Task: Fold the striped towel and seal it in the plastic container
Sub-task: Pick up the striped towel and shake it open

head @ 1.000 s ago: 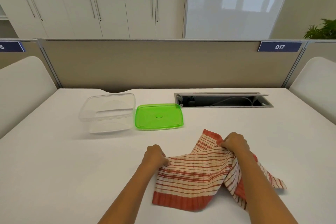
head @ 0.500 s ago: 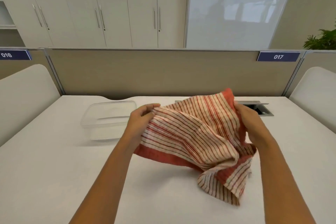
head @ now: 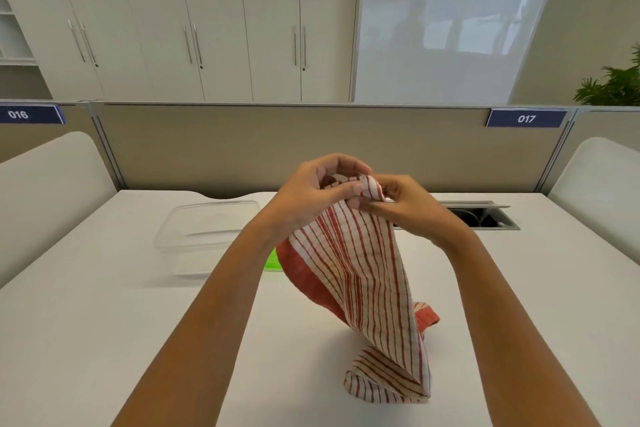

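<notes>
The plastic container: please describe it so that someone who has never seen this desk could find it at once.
Look at the white desk before the beige partition. On its far left part, left of the person's left forearm, stands the plastic container, open. It is the only clear, colourless thing there; the lid beside it is bright green and the towel is red-striped.

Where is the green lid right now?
In the head view the green lid lies on the table just right of the clear container, mostly hidden behind the left forearm and the hanging towel.
</notes>
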Available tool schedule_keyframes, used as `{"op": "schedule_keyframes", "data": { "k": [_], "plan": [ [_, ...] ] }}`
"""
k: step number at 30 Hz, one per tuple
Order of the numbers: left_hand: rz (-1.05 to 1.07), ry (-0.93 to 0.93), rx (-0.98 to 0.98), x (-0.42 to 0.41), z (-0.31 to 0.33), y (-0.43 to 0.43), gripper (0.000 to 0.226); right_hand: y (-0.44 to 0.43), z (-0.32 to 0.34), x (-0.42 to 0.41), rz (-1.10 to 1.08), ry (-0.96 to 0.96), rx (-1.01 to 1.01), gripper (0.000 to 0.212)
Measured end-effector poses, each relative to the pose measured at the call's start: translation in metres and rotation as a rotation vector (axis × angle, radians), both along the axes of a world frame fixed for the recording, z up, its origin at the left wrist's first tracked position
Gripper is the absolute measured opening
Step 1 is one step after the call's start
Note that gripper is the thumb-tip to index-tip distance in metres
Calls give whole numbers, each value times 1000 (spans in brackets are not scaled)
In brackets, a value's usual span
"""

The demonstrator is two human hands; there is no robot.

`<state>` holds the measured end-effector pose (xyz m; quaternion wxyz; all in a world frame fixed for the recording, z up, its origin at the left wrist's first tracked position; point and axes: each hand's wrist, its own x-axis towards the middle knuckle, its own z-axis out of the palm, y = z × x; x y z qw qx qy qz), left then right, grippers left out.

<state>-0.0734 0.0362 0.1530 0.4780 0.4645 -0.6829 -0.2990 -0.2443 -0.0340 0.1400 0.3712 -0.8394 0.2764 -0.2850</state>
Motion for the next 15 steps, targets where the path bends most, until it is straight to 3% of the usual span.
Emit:
{"op": "schedule_keyframes", "data": {
  "k": [3, 5, 7, 9, 11, 13, 15],
  "plan": [
    [120, -211, 26, 17, -6, -2, 32, -4, 3, -3, -111, -179, -54, 19],
    [224, -305, 58, 29, -14, -3, 23, -7, 8, -7, -155, -285, -52, 6],
    [295, -221, 71, 37, -23, -2, 16, -8, 13, -12, -209, -326, -78, 5],
    [333, 7, 15, 40, -27, -3, 12, -9, 16, -16, -282, -288, -145, 4],
    [284, 174, -49, 35, -24, -4, 20, -6, 20, -16, -300, -195, -251, 19],
    [217, 149, -113, 23, -18, -6, 22, 1, 25, -7, -209, -127, -344, 37],
    [202, 75, -187, 9, -13, -10, 23, 8, 29, 5, -128, -109, -419, 39]
  ]
}}
